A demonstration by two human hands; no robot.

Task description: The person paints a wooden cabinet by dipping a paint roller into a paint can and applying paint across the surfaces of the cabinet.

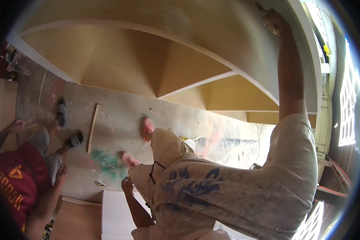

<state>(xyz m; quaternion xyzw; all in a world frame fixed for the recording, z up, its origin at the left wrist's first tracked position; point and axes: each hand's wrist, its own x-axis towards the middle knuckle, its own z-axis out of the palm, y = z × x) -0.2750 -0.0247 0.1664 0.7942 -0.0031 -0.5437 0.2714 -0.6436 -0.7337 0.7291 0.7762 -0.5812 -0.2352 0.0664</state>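
A large cabinet of pale, yellowish wood board (120,60) with angled dividers and white-edged strips spans the upper part of the view. My right arm reaches up along its right side, and my right hand (271,22) is at the broad upper panel (228,24). One finger stretches out along the panel while the others look bent; I see nothing held there. My left hand (127,185) hangs low beside my left leg, its fingers curled in, with no object visible in it. A white board (118,216) is close to my left forearm.
At left, a co-worker in a dark red shirt (22,180) sits or crouches near brown boards (78,220). A thin wooden strip (93,128) lies on the stained concrete floor (120,106). Past my leg stands a white bucket (190,144). Bright window grilles (348,108) line the right.
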